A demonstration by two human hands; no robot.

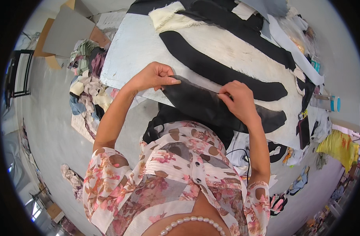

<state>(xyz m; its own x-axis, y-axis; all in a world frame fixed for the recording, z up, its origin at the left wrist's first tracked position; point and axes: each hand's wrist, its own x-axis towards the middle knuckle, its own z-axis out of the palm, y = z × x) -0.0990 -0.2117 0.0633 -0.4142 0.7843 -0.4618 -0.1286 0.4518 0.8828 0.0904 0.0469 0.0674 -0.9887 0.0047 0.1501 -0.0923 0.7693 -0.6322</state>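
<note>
A curved strip of thin black fabric (pixel 199 100) is stretched between my hands at the table's near edge. My left hand (pixel 158 77) pinches its left end between thumb and fingers. Farther right, my right hand (pixel 239 98) grips the strip's upper edge with closed fingers. The strip's right end rests on the table, and its lower edge hangs over the table's front edge. Just beyond it lies a second curved black fabric piece (pixel 219 69), flat and apart from both hands.
The pale worktable (pixel 123 51) carries cream cloth (pixel 172 17) and a long black fabric piece (pixel 246 37) at the back. A dark phone-like object (pixel 304 131) sits at its right edge. Fabric scraps (pixel 89 92) are heaped at left beside cardboard (pixel 64 29). A yellow bag (pixel 339 147) stands right.
</note>
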